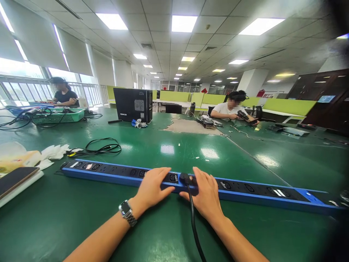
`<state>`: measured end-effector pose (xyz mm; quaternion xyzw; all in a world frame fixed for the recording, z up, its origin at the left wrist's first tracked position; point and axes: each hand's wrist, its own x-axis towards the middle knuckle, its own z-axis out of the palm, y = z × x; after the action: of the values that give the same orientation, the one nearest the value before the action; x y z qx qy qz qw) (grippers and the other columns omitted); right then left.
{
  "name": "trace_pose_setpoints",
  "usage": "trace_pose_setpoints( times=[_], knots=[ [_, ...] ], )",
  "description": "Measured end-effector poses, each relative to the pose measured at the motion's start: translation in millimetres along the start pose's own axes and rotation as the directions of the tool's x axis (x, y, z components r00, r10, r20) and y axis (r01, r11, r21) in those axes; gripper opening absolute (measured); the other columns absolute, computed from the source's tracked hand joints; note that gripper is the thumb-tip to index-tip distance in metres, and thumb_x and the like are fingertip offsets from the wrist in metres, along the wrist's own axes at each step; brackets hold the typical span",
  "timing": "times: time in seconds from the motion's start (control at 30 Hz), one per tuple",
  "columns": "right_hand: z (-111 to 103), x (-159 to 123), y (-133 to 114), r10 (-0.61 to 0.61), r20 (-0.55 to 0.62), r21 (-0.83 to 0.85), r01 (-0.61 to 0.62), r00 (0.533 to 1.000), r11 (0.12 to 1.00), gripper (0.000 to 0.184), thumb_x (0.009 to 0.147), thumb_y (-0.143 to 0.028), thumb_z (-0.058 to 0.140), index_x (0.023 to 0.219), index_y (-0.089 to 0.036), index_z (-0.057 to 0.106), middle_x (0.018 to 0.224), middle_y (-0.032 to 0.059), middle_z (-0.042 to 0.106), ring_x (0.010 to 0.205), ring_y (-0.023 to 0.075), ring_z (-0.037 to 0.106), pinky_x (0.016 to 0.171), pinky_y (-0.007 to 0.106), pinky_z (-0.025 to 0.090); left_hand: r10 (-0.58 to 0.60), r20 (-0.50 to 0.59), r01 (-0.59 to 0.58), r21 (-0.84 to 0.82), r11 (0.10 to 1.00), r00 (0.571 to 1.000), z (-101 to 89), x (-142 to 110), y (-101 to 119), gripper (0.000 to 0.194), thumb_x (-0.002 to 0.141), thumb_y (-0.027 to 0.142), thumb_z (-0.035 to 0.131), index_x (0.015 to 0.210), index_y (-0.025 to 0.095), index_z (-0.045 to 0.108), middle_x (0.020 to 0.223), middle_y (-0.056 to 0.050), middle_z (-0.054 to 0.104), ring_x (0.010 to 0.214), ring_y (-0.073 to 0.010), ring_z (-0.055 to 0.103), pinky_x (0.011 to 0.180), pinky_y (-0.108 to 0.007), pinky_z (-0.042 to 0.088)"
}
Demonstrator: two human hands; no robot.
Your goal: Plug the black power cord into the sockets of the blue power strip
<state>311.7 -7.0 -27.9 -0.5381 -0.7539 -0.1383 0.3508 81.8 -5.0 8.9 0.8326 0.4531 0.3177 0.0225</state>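
A long blue power strip (109,176) with black sockets lies across the green table in front of me. My left hand (152,185) spans the strip left of its middle, thumb along the near side and fingers over the far edge. Just right of the middle, my right hand (205,191) straddles it in the same way. Between the hands a black plug (184,178) sits at a socket, and its thick cord (194,225) runs down toward me past the right thumb. My right hand partly hides the sockets beside the plug. A watch (127,213) is on my left wrist.
Behind the strip lie a coiled black cable (103,147), a black computer case (133,105) and a cardboard sheet (188,126). A phone (17,180) is at left, near a green basket (68,115) with cables. Two people (231,107) sit farther off.
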Motion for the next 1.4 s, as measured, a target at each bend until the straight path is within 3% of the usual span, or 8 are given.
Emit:
trace_pose_setpoints(
  times=[0.2,0.3,0.43,0.63,1.03,1.1,1.27,1.4],
  knots=[
    [5.5,-13.7,6.6,0.024,0.040,-0.123,-0.019,0.999,0.992,0.073,0.078,-0.060,0.061,0.136,-0.018,0.045,0.142,0.0162,0.050,0.130,0.0351,0.042,0.105,0.051,0.031,0.058,0.021,-0.056,-0.108,0.993,0.998,37.5,40.1,46.6,0.035,0.085,0.014,0.056,0.118,0.022,0.064,0.113,-0.005,0.071,0.102,-0.0208,0.064,0.092,-0.036,0.050],
    [5.0,-12.9,4.1,0.048,0.082,-0.158,-0.035,0.995,0.987,0.072,0.077,-0.061,0.061,0.135,-0.020,0.047,0.145,0.0148,0.047,0.134,0.0354,0.038,0.105,0.052,0.029,0.005,-0.214,-0.037,-0.145,0.989,0.977,27.9,48.5,45.9,0.033,0.087,0.013,0.053,0.117,0.024,0.063,0.114,-0.004,0.070,0.102,-0.0196,0.064,0.091,-0.034,0.050],
    [4.0,-10.8,-0.1,0.099,0.129,-0.179,-0.075,0.987,0.981,0.076,0.075,-0.065,0.060,0.136,-0.020,0.048,0.148,0.0137,0.043,0.137,0.0340,0.034,0.106,0.051,0.026,-0.126,-0.420,0.051,-0.185,0.981,0.899,-4.2,36.8,9.4,0.034,0.087,0.027,0.062,0.121,0.022,0.060,0.114,-0.007,0.070,0.103,-0.0227,0.065,0.092,-0.036,0.050],
    [6.2,-8.8,-4.2,0.135,0.119,-0.170,-0.113,0.984,0.979,0.073,0.077,-0.068,0.056,0.133,-0.021,0.051,0.148,0.0131,0.044,0.137,0.0336,0.034,0.106,0.052,0.024,-0.246,-0.162,0.210,-0.214,0.954,0.956,-23.8,-9.7,-50.1,0.030,0.088,0.034,0.059,0.114,0.020,0.065,0.100,-0.006,0.075,0.088,-0.0215,0.070,0.080,-0.032,0.054],
    [7.3,-2.7,-13.5,0.132,0.047,-0.087,-0.128,0.990,0.988,0.069,0.078,-0.067,0.056,0.130,-0.021,0.054,0.146,0.0122,0.046,0.135,0.0347,0.035,0.105,0.056,0.027,-0.096,-0.047,0.097,0.020,0.995,0.994,-21.0,-10.3,-46.1,0.028,0.086,0.030,0.062,0.114,0.025,0.066,0.114,-0.006,0.072,0.107,-0.0233,0.065,0.094,-0.039,0.047],
    [7.8,2.5,-24.4,0.077,0.059,-0.037,-0.075,0.995,0.996,0.066,0.078,-0.063,0.060,0.129,-0.020,0.055,0.143,0.0120,0.048,0.133,0.0338,0.037,0.106,0.054,0.028,-0.094,-0.034,0.096,0.069,0.993,0.995,-20.9,-14.1,-46.0,0.034,0.087,0.029,0.061,0.121,0.026,0.062,0.118,-0.006,0.070,0.113,-0.0239,0.062,0.100,-0.043,0.043],
    [24.7,29.4,-80.2,-0.027,0.118,0.152,0.009,0.993,0.988,0.057,0.079,-0.043,0.068,0.129,-0.018,0.054,0.133,0.0106,0.058,0.123,0.0304,0.045,0.105,0.048,0.032,-0.159,-0.074,0.170,0.175,0.970,0.985,-19.6,-24.1,-48.7,0.089,0.077,0.037,0.069,0.150,0.020,0.021,0.127,-0.012,0.064,0.121,-0.0268,0.056,0.108,-0.050,0.033],
    [36.9,55.7,-120.0,-0.087,0.102,0.323,0.050,0.991,0.945,0.035,0.084,-0.029,0.061,0.117,-0.020,0.061,0.114,0.0069,0.068,0.108,0.0266,0.053,0.099,0.046,0.035,-0.167,-0.055,0.175,0.221,0.959,0.984,-18.4,-25.8,-53.0,0.087,0.077,0.024,0.064,0.151,0.020,0.018,0.125,-0.010,0.065,0.116,-0.0246,0.059,0.104,-0.043,0.038]
  ],
)
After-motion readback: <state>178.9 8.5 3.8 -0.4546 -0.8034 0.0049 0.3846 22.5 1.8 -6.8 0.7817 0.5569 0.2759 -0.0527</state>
